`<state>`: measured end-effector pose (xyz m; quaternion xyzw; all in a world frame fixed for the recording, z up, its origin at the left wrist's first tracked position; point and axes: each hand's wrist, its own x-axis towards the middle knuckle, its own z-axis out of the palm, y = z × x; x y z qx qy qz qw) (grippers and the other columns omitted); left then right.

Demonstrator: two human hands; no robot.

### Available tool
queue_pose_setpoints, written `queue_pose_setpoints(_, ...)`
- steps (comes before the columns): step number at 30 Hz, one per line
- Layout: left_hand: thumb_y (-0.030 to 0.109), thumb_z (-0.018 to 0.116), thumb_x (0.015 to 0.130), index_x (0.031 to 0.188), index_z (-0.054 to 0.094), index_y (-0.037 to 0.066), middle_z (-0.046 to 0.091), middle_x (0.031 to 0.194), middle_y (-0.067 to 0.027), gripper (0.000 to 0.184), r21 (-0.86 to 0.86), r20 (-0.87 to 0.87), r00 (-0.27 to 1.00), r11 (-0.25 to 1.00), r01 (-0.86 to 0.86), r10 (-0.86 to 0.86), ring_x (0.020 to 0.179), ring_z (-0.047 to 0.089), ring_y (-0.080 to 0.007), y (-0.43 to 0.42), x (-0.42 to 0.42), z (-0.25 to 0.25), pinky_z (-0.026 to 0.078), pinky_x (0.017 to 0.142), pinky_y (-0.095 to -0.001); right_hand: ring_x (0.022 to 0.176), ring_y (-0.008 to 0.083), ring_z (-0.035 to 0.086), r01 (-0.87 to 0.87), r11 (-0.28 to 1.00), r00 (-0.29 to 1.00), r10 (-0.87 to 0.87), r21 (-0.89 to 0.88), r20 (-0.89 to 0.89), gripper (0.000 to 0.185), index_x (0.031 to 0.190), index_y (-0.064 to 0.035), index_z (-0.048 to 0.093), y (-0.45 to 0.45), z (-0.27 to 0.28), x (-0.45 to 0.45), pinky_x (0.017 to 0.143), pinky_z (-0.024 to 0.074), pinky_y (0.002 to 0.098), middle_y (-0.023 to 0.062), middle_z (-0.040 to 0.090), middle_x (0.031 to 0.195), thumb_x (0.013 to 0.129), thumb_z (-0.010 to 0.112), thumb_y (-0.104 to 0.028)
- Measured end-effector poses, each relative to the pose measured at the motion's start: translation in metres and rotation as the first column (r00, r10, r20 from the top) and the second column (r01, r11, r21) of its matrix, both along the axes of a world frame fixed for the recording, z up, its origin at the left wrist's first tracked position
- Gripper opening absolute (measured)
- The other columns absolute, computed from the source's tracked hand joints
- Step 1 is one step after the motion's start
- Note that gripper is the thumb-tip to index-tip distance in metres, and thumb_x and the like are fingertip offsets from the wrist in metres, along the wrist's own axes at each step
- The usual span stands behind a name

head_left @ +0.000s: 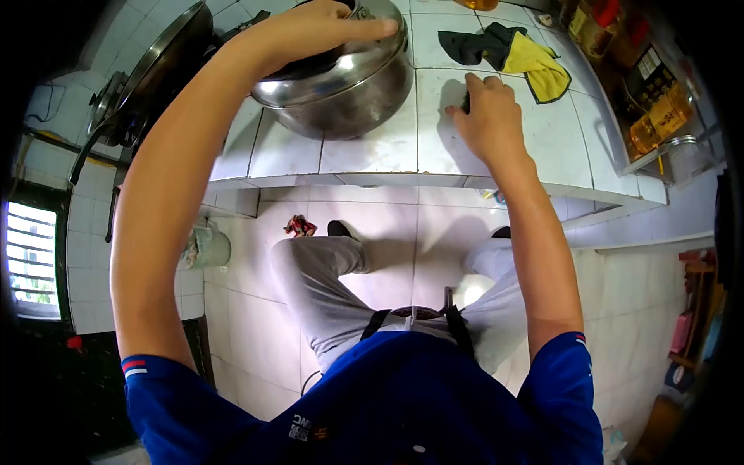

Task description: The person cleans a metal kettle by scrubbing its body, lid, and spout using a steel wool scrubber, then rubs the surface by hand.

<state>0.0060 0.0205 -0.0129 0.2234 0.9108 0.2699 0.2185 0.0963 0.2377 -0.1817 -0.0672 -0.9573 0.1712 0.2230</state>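
Note:
A rounded stainless steel pot (pixel 345 101) with a shiny upper band stands near the front edge of the white tiled counter (pixel 434 151). My left hand (pixel 329 27) reaches over its top, thumb along the rim and fingers curled round the upper part, which is partly out of frame. A dark part under this hand is mostly hidden. Farther right, my right hand (pixel 490 112) is low over the tiles with its fingers bent. Something small and dark shows between its thumb and forefinger, too covered to name. Just beyond lies a black-and-yellow cloth (pixel 535 62).
A wok (pixel 167 58) leans at the left. Bottles (pixel 659 120) stand in a rack at the right, with a glass jar (pixel 682 159) beside them. Below the counter are a green bin (pixel 209 246) and a crumpled red item (pixel 300 226) on the floor.

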Motion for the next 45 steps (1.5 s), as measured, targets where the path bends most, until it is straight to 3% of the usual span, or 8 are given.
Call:
queue_pose_setpoints(5, 0.047, 0.072, 0.081, 0.142, 0.047, 0.000, 0.061, 0.127, -0.0185, 0.081, -0.206, -0.241, 0.953, 0.969, 0.135, -0.184, 0.115, 0.059, -0.0266, -0.030, 0.017, 0.004, 0.046, 0.099, -0.0371, 0.097, 0.0393, 0.060, -0.174, 0.935, 0.959, 0.090, -0.308, -0.269, 0.040, 0.112, 0.0004, 0.065, -0.018, -0.021, 0.003, 0.081, 0.0507, 0.0474, 0.0190, 0.063, 0.102, 0.076, 0.076, -0.015)
queue_pose_setpoints(10, 0.037, 0.071, 0.081, 0.144, 0.040, -0.007, 0.058, 0.129, -0.0205, 0.083, -0.101, -0.263, 0.959, 0.992, 0.080, -0.104, 0.116, 0.056, -0.0266, -0.028, 0.025, -0.005, 0.041, 0.104, -0.0343, 0.114, 0.0344, 0.059, -0.290, 0.315, 0.876, -0.294, -0.904, -0.384, 0.046, 0.124, 0.0058, 0.059, -0.102, -0.011, 0.003, 0.100, 0.0443, 0.0385, 0.0206, 0.062, 0.119, 0.088, 0.072, -0.019)
queue_pose_setpoints(18, 0.027, 0.068, 0.077, 0.147, 0.035, -0.009, 0.055, 0.134, -0.0209, 0.085, -0.072, -0.195, 0.980, 0.997, 0.028, -0.042, 0.122, 0.053, -0.0258, -0.029, 0.025, -0.009, 0.038, 0.105, -0.0316, 0.114, 0.0439, 0.050, -0.274, 0.329, 0.891, -0.267, -0.903, -0.368, 0.037, 0.125, 0.0106, 0.053, -0.099, -0.018, -0.066, 0.103, 0.0382, 0.0487, 0.0294, 0.054, 0.123, 0.101, 0.044, -0.015)
queue_pose_setpoints(22, 0.025, 0.068, 0.077, 0.148, 0.034, -0.009, 0.054, 0.135, -0.0192, 0.086, 0.000, -0.133, 0.991, 1.000, 0.009, -0.009, 0.123, 0.051, -0.0253, -0.025, 0.018, -0.006, 0.037, 0.106, -0.0318, 0.113, 0.0448, 0.051, -0.318, 0.691, 0.668, -0.322, -0.649, -0.671, 0.038, 0.127, 0.0100, 0.052, -0.150, -0.019, -0.021, 0.102, 0.0381, 0.0476, 0.0283, 0.054, 0.121, 0.097, 0.045, -0.012)
queue_pose_setpoints(26, 0.026, 0.068, 0.077, 0.149, 0.038, -0.001, 0.058, 0.128, -0.0160, 0.082, -0.127, -0.228, 0.972, 0.991, 0.028, -0.056, 0.118, 0.053, -0.0240, -0.024, 0.025, -0.001, 0.038, 0.104, -0.0314, 0.099, 0.0422, 0.052, -0.269, 0.277, 0.960, -0.007, -0.923, -0.282, 0.027, 0.108, 0.0067, 0.056, -0.071, 0.004, -0.076, 0.090, 0.0409, 0.0500, 0.0246, 0.058, 0.105, 0.099, 0.044, -0.016)
queue_pose_setpoints(31, 0.030, 0.069, 0.076, 0.149, 0.036, -0.005, 0.056, 0.129, -0.0210, 0.088, -0.004, -0.164, 0.982, 0.996, 0.092, -0.091, 0.116, 0.054, -0.0272, -0.029, 0.012, -0.010, 0.039, 0.104, -0.0323, 0.106, 0.0462, 0.050, -0.294, 0.736, 0.696, -0.273, -0.610, -0.665, 0.034, 0.121, 0.0098, 0.054, -0.142, -0.018, -0.016, 0.097, 0.0396, 0.0496, 0.0281, 0.056, 0.112, 0.098, 0.045, -0.014)
queue_pose_setpoints(44, 0.032, 0.068, 0.075, 0.147, 0.036, -0.009, 0.057, 0.130, -0.0187, 0.089, -0.125, -0.178, 0.981, 0.991, 0.057, -0.079, 0.116, 0.056, -0.0256, -0.024, 0.015, -0.001, 0.041, 0.102, -0.0315, 0.109, 0.0466, 0.053, -0.297, 0.827, 0.642, -0.197, -0.477, -0.741, 0.035, 0.125, 0.0097, 0.052, -0.125, -0.030, -0.073, 0.097, 0.0417, 0.0524, 0.0307, 0.054, 0.117, 0.099, 0.048, -0.013)
queue_pose_setpoints(45, 0.032, 0.067, 0.074, 0.146, 0.039, -0.006, 0.060, 0.124, -0.0165, 0.085, -0.063, -0.114, 0.991, 0.996, 0.069, -0.076, 0.110, 0.057, -0.0239, -0.024, 0.014, -0.001, 0.043, 0.098, -0.0308, 0.105, 0.0463, 0.054, -0.332, 0.514, 0.862, -0.175, -0.791, -0.476, 0.031, 0.120, 0.0099, 0.054, -0.100, -0.013, -0.081, 0.094, 0.0431, 0.0525, 0.0297, 0.056, 0.112, 0.099, 0.049, -0.011)
